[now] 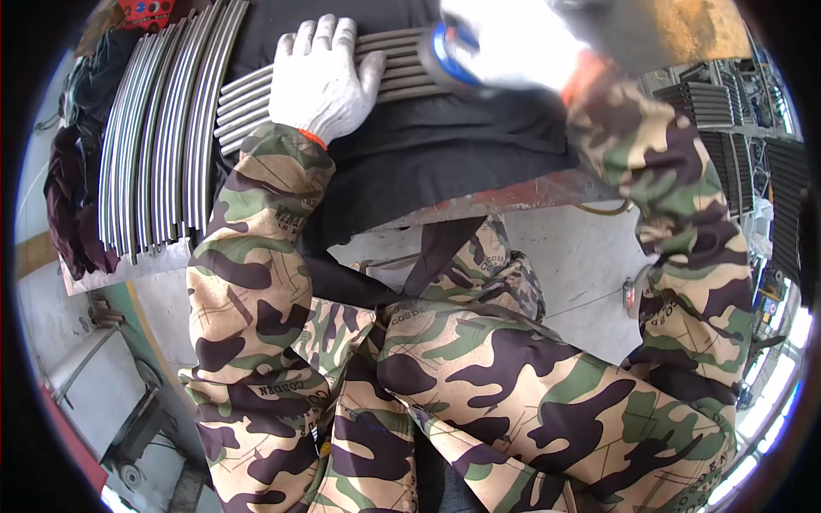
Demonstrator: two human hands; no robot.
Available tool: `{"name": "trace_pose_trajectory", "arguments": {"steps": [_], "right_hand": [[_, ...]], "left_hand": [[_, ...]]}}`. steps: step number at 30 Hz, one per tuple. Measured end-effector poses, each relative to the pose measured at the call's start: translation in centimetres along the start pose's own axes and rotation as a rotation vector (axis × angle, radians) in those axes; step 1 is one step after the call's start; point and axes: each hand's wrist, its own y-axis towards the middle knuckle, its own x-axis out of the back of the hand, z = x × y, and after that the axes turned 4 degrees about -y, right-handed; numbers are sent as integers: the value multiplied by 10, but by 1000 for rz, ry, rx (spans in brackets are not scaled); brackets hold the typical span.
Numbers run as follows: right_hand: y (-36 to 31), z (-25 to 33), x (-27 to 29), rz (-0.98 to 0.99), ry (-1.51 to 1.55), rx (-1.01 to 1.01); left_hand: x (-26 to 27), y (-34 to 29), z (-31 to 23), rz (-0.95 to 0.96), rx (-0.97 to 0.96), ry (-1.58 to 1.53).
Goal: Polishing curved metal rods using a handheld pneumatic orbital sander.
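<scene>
My left hand (318,85), in a white glove with grey-smudged fingertips, lies flat with its fingers spread on a row of metal rods (244,111). The rods run crosswise, side by side, over a black cloth (462,132). My right hand (517,47), also in a white glove, is smeared by motion above the right part of these rods. At its left edge shows a round blue-rimmed tool (448,56), which it seems to grip; its exact kind is blurred. Where the tool meets the rods, the right ends are hidden.
Several bundles of long metal rods (162,137) lie at the left of the table. Dark cloth (73,201) hangs at its left edge. A brown board (697,30) is at the far right, with racks of dark rods (731,162) beyond. A small can (629,297) stands below.
</scene>
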Motion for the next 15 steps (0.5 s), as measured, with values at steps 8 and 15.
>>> {"name": "trace_pose_trajectory", "arguments": {"steps": [8,15], "right_hand": [[1,1,-5,-28,-10,78],[4,1,-9,53,11,-3]], "left_hand": [[-3,-3,3,36,8,21],[-1,-7,-5,67,4,-35]]}}
